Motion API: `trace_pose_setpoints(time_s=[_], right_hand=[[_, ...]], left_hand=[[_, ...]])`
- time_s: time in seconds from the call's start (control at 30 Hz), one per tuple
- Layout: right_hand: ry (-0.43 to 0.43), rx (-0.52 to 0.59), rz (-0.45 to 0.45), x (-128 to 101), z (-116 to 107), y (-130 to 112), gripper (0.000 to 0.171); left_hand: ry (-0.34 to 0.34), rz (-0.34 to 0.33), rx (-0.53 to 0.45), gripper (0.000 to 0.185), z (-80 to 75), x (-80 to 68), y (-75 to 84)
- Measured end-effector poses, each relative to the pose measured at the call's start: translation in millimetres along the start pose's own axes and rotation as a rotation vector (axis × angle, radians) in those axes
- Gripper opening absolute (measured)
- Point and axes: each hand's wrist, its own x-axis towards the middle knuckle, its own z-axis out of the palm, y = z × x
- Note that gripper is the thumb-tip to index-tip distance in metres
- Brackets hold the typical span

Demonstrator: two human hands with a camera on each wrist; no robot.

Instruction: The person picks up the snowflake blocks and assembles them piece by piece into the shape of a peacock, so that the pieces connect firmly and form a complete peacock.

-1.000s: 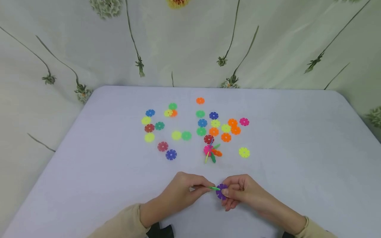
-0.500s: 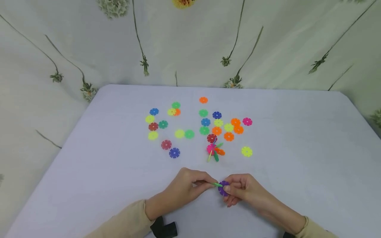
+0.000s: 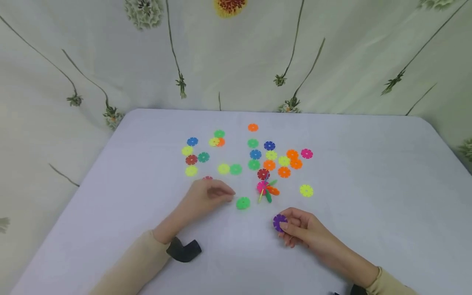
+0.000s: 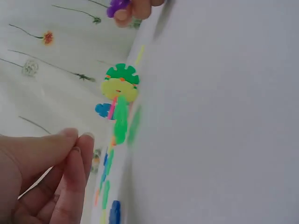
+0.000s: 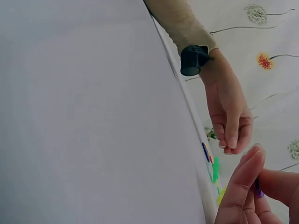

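Left hand (image 3: pixel 200 200): loosely bent, holding nothing; nearer the green disc (image 3: pixel 243 203).
Right hand (image 3: pixel 306 229): pinching the purple disc (image 3: pixel 278 220).
Joined discs (image 3: pixel 262 187): beyond the right grip, toward its left.
Green disc: just right of the left grip, slightly bodyward; round, without long axis.
Purple disc: jutting forward-left from the right grip; round, without pointing end.

the left hand (image 4: pixel 49 158) sits at lower left, thumb and fingertips drawn together. near it, a blurred light green disc (image 4: pixel 120 123) shows almost edge-on, overlapping a yellow disc (image 4: pixel 117 87) backed by a dark green disc (image 4: pixel 124 71). a blue piece (image 4: pixel 102 110) and a pink strip (image 4: pixel 112 108) show beside them. at the top edge, the right hand (image 4: pixel 140 9) holds a purple disc (image 4: pixel 117 6) above the white table (image 4: pixel 219 116).
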Motion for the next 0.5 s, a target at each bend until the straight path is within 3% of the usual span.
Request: trace_pose_setpoints(time_s=[0.2,0.3,0.4,0.5], right_hand=[[-0.010,-0.006,0.011,1.5,-2.8,2.0,0.026],[-0.007,-0.012,0.014,1.3,-3.5,1.6,0.027],[-0.006,-0.010,0.012,1.3,-3.5,1.7,0.026],[-0.005,0.002,0.019,1.9,-2.7,1.8,0.024]], left_hand=[[0.015,-0.019,0.097,0.029,2.7,4.6,-8.9],[-0.023,-0.016,0.171,0.039,11.2,10.9,-6.6],[-0.063,-0.006,0.253,0.037,20.6,18.3,-0.7],[-0.043,-0.032,0.294,0.027,24.3,19.7,6.0]])
